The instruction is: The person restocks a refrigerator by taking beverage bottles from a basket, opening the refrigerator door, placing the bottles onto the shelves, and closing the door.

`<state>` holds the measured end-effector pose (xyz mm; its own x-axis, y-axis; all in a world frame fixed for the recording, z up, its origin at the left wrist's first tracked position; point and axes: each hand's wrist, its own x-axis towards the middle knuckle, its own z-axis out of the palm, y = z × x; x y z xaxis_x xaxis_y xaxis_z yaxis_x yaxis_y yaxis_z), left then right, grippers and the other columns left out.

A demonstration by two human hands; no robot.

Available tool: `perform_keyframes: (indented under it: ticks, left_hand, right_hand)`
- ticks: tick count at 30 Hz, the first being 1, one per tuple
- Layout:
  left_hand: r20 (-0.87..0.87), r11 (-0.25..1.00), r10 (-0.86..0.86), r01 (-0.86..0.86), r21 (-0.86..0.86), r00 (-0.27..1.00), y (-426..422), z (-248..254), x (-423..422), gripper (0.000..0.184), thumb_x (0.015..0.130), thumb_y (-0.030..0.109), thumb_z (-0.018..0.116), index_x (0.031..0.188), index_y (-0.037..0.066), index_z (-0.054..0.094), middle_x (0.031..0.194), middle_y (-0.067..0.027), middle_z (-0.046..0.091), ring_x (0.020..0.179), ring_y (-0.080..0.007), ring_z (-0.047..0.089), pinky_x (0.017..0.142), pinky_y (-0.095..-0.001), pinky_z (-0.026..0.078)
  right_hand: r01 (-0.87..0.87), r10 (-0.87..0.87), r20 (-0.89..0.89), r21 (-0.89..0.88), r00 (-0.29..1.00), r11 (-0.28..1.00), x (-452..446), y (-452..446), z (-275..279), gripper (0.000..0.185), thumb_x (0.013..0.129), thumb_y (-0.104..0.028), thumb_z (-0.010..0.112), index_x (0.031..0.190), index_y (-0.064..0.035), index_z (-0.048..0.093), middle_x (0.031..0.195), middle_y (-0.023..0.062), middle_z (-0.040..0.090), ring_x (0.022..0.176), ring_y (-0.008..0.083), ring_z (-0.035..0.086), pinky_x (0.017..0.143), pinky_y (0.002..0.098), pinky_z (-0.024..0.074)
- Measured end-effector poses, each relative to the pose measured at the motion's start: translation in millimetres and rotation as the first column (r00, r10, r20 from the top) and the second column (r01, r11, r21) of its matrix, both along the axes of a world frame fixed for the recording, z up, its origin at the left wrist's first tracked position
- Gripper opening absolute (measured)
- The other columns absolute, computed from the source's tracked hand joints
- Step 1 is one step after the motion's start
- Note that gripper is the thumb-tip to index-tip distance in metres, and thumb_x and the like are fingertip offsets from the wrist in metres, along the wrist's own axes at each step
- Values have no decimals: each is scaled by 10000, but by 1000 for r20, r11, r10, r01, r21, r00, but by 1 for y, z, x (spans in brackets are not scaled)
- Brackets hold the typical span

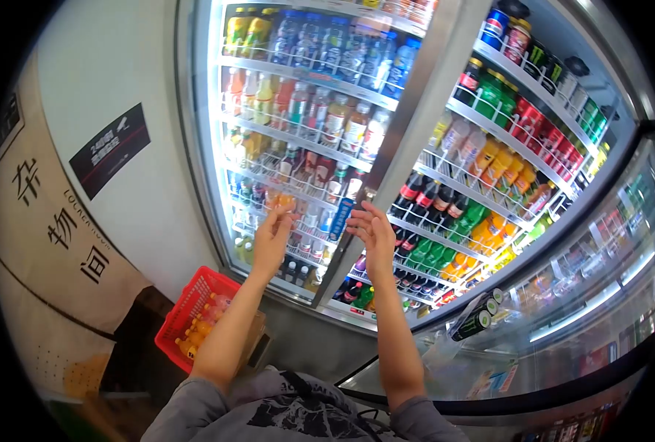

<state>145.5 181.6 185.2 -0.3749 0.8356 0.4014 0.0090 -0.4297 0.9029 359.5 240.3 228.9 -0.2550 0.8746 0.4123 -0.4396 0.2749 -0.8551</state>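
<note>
Both of my hands are raised in front of a glass-fronted drinks fridge [416,96]. My left hand [273,239] is in front of the left door, its fingers bent and apart, with nothing seen in it. Close to the door frame and a blue label [341,219], my right hand [372,234] has its fingers spread and holds nothing. Rows of bottles stand behind the glass: blue-labelled water bottles [335,46] near the top left, cola bottles [424,193] and orange bottles [487,158] on the right.
A red basket [175,322] holding orange bottles [201,324] stands at the lower left, beside a cardboard box [254,337]. An open-fronted chiller [563,324] curves along the right, with green-and-black cans [477,321] at its edge. A beige curtain [55,214] hangs at the left.
</note>
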Motion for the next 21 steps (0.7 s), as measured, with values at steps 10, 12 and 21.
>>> perform_keyframes:
  ticks: [10, 12, 21]
  left_hand:
    - [42, 925, 327, -310, -220, 944, -93, -56, -157, 286, 1004, 183, 507, 1227, 42, 616, 1035, -51, 670, 900, -117, 604, 822, -264, 458]
    - [71, 880, 425, -394, -265, 902, -123, -79, -186, 278, 1001, 185, 513, 1215, 48, 625, 1028, -43, 669, 891, -111, 601, 817, -261, 457]
    - [153, 536, 832, -702, -469, 533, -279, -166, -218, 246, 997, 131, 497, 1173, 33, 638, 988, -27, 666, 835, -85, 587, 748, -221, 473]
  right_hand:
    - [-383, 403, 99, -177, 910, 907, -155, 2, -57, 606, 1045, -471, 299, 1331, 19, 511, 1189, 169, 642, 1045, 232, 644, 904, 358, 509]
    - [-503, 530, 143, -189, 836, 844, -190, -1, -70, 624, 1047, -485, 289, 1326, 24, 518, 1186, 173, 649, 1037, 231, 655, 901, 349, 513]
    - [-723, 793, 184, -331, 581, 607, -321, -41, -117, 555, 1050, -418, 353, 1293, 48, 531, 1160, 181, 653, 1015, 223, 659, 874, 340, 537]
